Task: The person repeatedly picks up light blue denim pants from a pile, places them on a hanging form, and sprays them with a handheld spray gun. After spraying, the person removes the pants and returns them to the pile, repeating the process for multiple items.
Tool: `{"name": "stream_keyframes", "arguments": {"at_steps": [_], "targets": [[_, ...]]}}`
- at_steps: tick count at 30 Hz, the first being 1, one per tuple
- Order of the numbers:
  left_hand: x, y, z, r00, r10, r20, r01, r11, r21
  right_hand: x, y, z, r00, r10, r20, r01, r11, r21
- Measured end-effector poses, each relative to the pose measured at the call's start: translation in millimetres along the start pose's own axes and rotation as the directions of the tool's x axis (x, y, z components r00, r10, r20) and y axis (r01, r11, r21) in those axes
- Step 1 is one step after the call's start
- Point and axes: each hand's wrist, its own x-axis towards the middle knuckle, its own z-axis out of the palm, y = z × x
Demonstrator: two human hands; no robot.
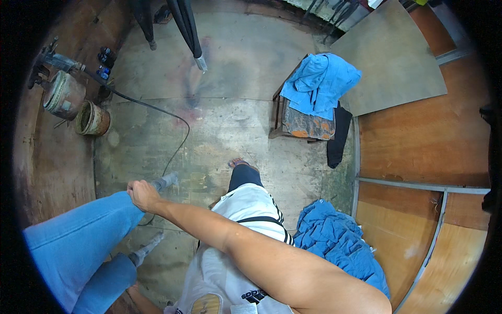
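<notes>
Nearest the camera, the bare right arm (282,261) reaches from five o'clock across the white shirt (201,272). Its right hand (144,195), at eight o'clock, is clenched on a leg end of the light-blue jeans (83,225), which spread between seven and nine o'clock. Grey tubes (150,248) protrude from both leg ends. Apart from the right hand, the left hand (134,287) sits at seven o'clock, mostly hidden by the jeans; its grip cannot be told. Blue fabric (340,243) lies bundled at four-thirty; a blue cloth (319,81) covers part of a stool (308,128) at one-thirty.
</notes>
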Motion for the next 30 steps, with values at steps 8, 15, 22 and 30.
{"name": "stream_keyframes", "arguments": {"at_steps": [8,15,22,30], "targets": [[-55.5,-38.6,3.1,0.976,-0.027,-0.215,0.015,0.998,-0.059,26.2,1.5,-42.1,0.975,-0.027,0.22,0.039,0.998,-0.051],[-91.4,-20.3,-48.9,0.876,0.118,-0.467,-0.186,0.977,-0.102,103.8,4.7,-31.3,0.968,-0.148,0.204,0.179,0.973,-0.144],[-33.2,-11.3,-46.5,0.679,0.327,-0.657,-0.44,0.898,-0.009,195.5,-8.8,57.6,0.915,-0.282,0.289,0.344,0.919,-0.192],[47.6,44.9,40.5,0.406,0.293,-0.865,-0.616,0.787,-0.022,226.7,34.8,125.2,0.889,-0.166,0.427,-0.082,0.859,0.506]]}}
